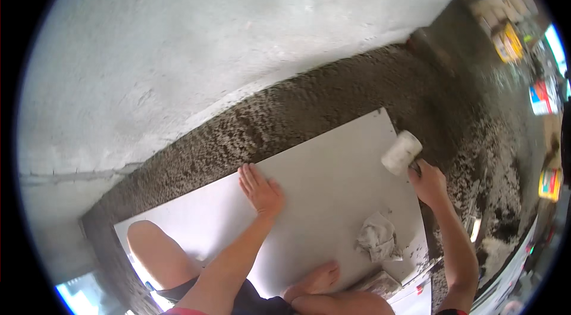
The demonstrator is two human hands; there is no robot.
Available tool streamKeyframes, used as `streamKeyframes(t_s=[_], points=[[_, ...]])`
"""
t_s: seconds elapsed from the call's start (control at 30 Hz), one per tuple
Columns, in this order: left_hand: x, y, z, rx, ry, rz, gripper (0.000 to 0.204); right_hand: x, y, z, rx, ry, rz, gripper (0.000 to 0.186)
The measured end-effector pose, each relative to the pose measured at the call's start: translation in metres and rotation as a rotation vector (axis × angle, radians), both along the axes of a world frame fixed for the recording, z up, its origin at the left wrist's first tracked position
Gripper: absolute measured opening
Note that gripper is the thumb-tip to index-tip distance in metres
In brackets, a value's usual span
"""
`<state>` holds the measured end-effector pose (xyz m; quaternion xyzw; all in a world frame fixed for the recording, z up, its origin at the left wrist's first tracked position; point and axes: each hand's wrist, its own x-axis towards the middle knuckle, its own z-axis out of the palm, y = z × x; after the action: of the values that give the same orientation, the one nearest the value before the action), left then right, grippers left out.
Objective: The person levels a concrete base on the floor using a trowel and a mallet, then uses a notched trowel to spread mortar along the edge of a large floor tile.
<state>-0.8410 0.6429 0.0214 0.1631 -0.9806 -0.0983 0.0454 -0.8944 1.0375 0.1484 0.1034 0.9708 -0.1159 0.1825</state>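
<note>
Left hand (260, 190) lay flat, fingers spread open, palm pressed on large white tile (324, 196) bedded on grey mortar (285, 113) beside plastered wall (178, 35). Right hand (427, 182) had fingers closed around handle of white rubber mallet (401, 152), head poised over tile's right edge. Crumpled rag (376, 236) rested on tile near bare foot (314, 281).

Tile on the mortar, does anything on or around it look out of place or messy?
A crumpled rag lies loose on the tile near its right edge, with mortar crumbs around it. Left hand lies flat on the tile; right hand grips a white mallet. No cracks show.
</note>
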Motion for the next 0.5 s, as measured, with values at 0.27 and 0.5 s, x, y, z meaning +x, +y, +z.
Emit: streamKeyframes(t_s=[0.27, 0.5], points=[[0.0, -0.005, 0.004, 0.053, -0.028, -0.016, 0.072, -0.108, -0.119, -0.007, 0.019, 0.293, 0.363, 0.026], [-0.003, -0.008, 0.008, 0.161, -0.07, -0.002, 0.074, -0.01, -0.081, -0.017, -0.312, -0.088, 0.23, 0.03]])
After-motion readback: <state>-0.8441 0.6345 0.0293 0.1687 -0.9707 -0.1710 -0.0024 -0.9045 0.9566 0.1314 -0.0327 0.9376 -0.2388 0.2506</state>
